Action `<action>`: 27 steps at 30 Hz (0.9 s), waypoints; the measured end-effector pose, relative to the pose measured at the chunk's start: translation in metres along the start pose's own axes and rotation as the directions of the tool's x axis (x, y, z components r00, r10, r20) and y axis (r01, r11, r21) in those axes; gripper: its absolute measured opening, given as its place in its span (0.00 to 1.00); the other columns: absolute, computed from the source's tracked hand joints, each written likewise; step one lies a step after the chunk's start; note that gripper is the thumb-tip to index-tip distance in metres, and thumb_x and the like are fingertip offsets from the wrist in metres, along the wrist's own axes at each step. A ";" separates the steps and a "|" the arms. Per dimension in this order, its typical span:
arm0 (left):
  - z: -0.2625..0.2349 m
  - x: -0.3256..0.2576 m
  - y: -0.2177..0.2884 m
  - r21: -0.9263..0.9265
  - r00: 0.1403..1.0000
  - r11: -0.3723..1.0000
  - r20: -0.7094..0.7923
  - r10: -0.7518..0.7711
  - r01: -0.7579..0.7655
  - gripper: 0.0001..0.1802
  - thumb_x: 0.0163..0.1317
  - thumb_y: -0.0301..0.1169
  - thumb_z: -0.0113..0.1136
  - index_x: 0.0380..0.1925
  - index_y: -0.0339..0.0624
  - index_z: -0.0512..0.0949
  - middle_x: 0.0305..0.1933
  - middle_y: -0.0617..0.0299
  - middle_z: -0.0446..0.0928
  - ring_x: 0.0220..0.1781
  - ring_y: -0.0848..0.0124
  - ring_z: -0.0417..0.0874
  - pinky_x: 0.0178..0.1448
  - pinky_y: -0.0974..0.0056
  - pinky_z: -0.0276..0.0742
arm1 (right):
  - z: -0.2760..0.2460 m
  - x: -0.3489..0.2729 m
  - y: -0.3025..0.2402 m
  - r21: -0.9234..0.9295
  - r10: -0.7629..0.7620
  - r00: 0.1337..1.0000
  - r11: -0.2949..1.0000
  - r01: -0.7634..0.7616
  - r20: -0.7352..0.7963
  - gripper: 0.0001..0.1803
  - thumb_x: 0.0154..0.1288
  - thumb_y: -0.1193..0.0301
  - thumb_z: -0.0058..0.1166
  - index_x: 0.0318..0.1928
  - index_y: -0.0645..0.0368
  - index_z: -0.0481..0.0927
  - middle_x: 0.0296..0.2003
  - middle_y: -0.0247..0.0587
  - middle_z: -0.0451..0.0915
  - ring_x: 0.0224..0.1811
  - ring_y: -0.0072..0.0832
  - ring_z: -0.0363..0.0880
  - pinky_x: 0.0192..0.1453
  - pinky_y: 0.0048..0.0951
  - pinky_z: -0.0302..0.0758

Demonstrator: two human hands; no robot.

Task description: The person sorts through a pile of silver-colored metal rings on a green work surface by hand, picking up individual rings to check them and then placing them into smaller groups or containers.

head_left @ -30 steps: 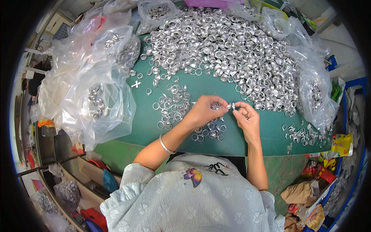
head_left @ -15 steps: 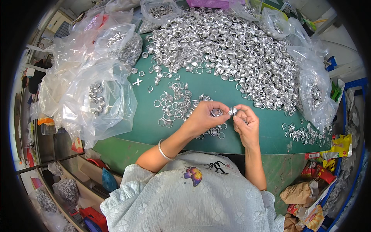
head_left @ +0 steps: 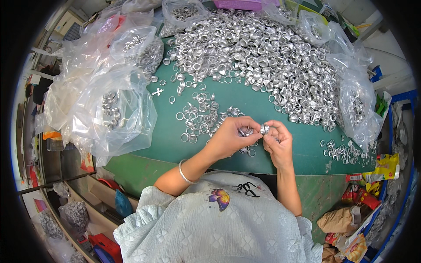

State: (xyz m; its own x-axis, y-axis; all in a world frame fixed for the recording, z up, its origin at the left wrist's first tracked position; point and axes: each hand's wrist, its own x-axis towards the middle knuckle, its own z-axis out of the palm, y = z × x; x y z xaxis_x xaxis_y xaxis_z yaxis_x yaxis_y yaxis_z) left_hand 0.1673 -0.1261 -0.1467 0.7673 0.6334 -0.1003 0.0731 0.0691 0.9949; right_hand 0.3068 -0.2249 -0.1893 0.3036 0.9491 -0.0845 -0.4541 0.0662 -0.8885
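Close to the near edge of the green table, my left hand [head_left: 234, 135] and my right hand [head_left: 278, 139] meet at the fingertips. Pinched between them is a silver-coloured metal ring [head_left: 264, 129]. More rings show in the curl of my left hand, and a bit of metal shows in my right palm. A loose group of rings [head_left: 202, 115] lies on the table beside and beyond my left hand. Behind both hands spreads a big heap of similar rings [head_left: 263, 52]. A small cross-shaped piece [head_left: 157, 91] lies left of the loose group.
Clear plastic bags with rings stand at the left [head_left: 127, 114] and right [head_left: 357, 107]. Another small ring pile [head_left: 346, 152] lies at the right table edge. A pink basket [head_left: 239, 4] is at the back. Drawers with bagged metal pieces [head_left: 75, 215] are at lower left.
Both hands stay almost in place. The ring at the fingertips has turned slightly, and my right hand has shifted a little to the left.
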 end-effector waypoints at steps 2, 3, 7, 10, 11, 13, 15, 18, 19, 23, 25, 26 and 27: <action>-0.001 -0.002 0.003 0.015 1.000 1.000 0.000 0.011 -0.011 0.06 0.49 0.24 0.62 0.27 0.34 0.77 0.26 0.69 0.73 0.28 0.83 0.68 0.31 0.75 0.65 | 0.001 -0.001 0.000 0.000 -0.014 1.000 1.000 0.014 0.003 0.16 0.55 0.79 0.54 0.45 0.65 0.70 0.20 0.26 0.67 0.16 0.09 0.57 0.16 0.12 0.49; -0.001 -0.004 0.004 0.031 1.000 0.999 0.002 0.026 -0.026 0.06 0.49 0.23 0.62 0.28 0.34 0.77 0.26 0.68 0.73 0.28 0.82 0.69 0.31 0.75 0.65 | 0.001 -0.002 0.000 0.001 -0.022 1.000 1.000 0.022 0.004 0.16 0.55 0.79 0.55 0.45 0.65 0.70 0.20 0.26 0.67 0.16 0.09 0.57 0.16 0.12 0.49; -0.002 -0.010 0.008 0.089 0.994 0.990 0.020 0.106 -0.107 0.06 0.49 0.21 0.61 0.28 0.32 0.77 0.29 0.66 0.74 0.29 0.81 0.71 0.33 0.74 0.68 | 0.005 -0.006 -0.004 -0.052 -0.063 0.998 0.997 0.064 0.025 0.16 0.55 0.79 0.54 0.45 0.65 0.69 0.23 0.30 0.70 0.16 0.09 0.58 0.16 0.12 0.50; 0.000 -0.014 0.013 0.031 0.997 0.997 0.018 0.073 -0.074 0.05 0.50 0.21 0.60 0.29 0.32 0.77 0.29 0.65 0.75 0.28 0.82 0.71 0.31 0.76 0.67 | 0.007 -0.010 -0.008 -0.081 -0.075 0.997 0.994 0.078 0.032 0.16 0.55 0.79 0.53 0.45 0.66 0.69 0.26 0.33 0.73 0.16 0.09 0.59 0.16 0.11 0.51; 0.001 -0.015 0.015 -0.005 0.999 0.999 0.014 0.044 -0.043 0.05 0.51 0.21 0.59 0.29 0.32 0.77 0.30 0.65 0.75 0.28 0.82 0.71 0.30 0.76 0.66 | 0.010 -0.011 -0.012 -0.070 -0.052 0.998 0.996 0.053 0.022 0.15 0.54 0.80 0.54 0.44 0.66 0.70 0.25 0.31 0.72 0.17 0.09 0.60 0.17 0.10 0.53; 0.002 -0.017 0.018 -0.055 1.000 0.998 0.014 0.013 -0.012 0.05 0.51 0.21 0.60 0.29 0.32 0.78 0.29 0.66 0.74 0.26 0.83 0.71 0.29 0.77 0.65 | 0.013 -0.014 -0.016 -0.056 -0.021 1.000 0.998 0.021 0.014 0.15 0.53 0.81 0.55 0.43 0.66 0.71 0.24 0.28 0.71 0.19 0.08 0.62 0.17 0.10 0.54; 0.002 -0.018 0.018 -0.091 1.000 0.996 0.019 0.001 0.001 0.05 0.52 0.22 0.59 0.30 0.33 0.78 0.28 0.67 0.74 0.25 0.84 0.70 0.28 0.77 0.64 | 0.013 -0.016 -0.017 -0.053 -0.006 1.000 0.999 0.007 0.017 0.15 0.53 0.81 0.54 0.43 0.67 0.71 0.24 0.29 0.71 0.20 0.08 0.63 0.17 0.09 0.55; 0.003 -0.018 0.015 -0.139 0.999 0.989 0.031 -0.038 0.042 0.06 0.53 0.25 0.59 0.31 0.35 0.78 0.24 0.71 0.72 0.23 0.85 0.67 0.26 0.77 0.63 | 0.016 -0.018 -0.021 -0.080 -0.015 1.000 0.997 0.015 0.003 0.15 0.53 0.82 0.54 0.43 0.68 0.72 0.24 0.29 0.72 0.22 0.09 0.65 0.20 0.10 0.58; 0.002 -0.019 0.015 -0.164 0.996 0.982 0.039 -0.084 0.089 0.06 0.53 0.25 0.59 0.31 0.36 0.78 0.23 0.72 0.71 0.23 0.86 0.66 0.25 0.78 0.62 | 0.017 -0.019 -0.022 -0.101 -0.028 1.000 0.995 0.028 -0.003 0.15 0.53 0.82 0.54 0.43 0.68 0.72 0.24 0.29 0.72 0.23 0.09 0.66 0.22 0.10 0.59; 0.002 -0.020 0.013 -0.309 0.971 0.921 0.100 -0.218 0.238 0.07 0.53 0.27 0.60 0.33 0.38 0.79 0.20 0.75 0.68 0.20 0.88 0.62 0.21 0.79 0.55 | 0.020 -0.021 -0.025 -0.154 -0.061 0.998 0.986 0.056 -0.024 0.14 0.53 0.83 0.54 0.42 0.68 0.72 0.25 0.30 0.73 0.26 0.11 0.68 0.28 0.11 0.62; 0.003 -0.021 0.011 -0.333 0.976 0.917 0.106 -0.192 0.217 0.08 0.54 0.27 0.60 0.34 0.38 0.79 0.20 0.74 0.68 0.19 0.88 0.61 0.20 0.79 0.53 | 0.021 -0.022 -0.026 -0.168 -0.071 0.997 0.984 0.065 -0.030 0.14 0.53 0.83 0.54 0.42 0.68 0.72 0.25 0.30 0.73 0.26 0.11 0.68 0.28 0.11 0.62; 0.003 -0.021 0.011 -0.346 0.978 0.915 0.108 -0.180 0.207 0.08 0.54 0.27 0.60 0.35 0.38 0.79 0.20 0.74 0.68 0.19 0.88 0.60 0.19 0.79 0.52 | 0.022 -0.022 -0.026 -0.177 -0.079 0.996 0.982 0.073 -0.032 0.14 0.53 0.83 0.53 0.42 0.68 0.72 0.25 0.30 0.73 0.24 0.10 0.67 0.26 0.10 0.62; 0.003 -0.022 0.011 -0.355 0.974 0.908 0.111 -0.195 0.222 0.08 0.54 0.27 0.60 0.35 0.38 0.79 0.20 0.74 0.67 0.18 0.88 0.60 0.19 0.79 0.52 | 0.022 -0.022 -0.026 -0.185 -0.088 0.996 0.979 0.080 -0.032 0.14 0.54 0.83 0.53 0.43 0.68 0.72 0.25 0.30 0.74 0.23 0.10 0.67 0.24 0.10 0.61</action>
State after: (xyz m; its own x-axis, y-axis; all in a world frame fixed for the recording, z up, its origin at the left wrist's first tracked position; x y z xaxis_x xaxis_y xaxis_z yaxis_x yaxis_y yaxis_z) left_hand 0.1538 -0.1416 -0.1337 0.8042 0.5181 -0.2912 0.0107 0.4773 0.8787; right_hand 0.2936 -0.2404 -0.1548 0.3692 0.9291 -0.0209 -0.2651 0.0837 -0.9606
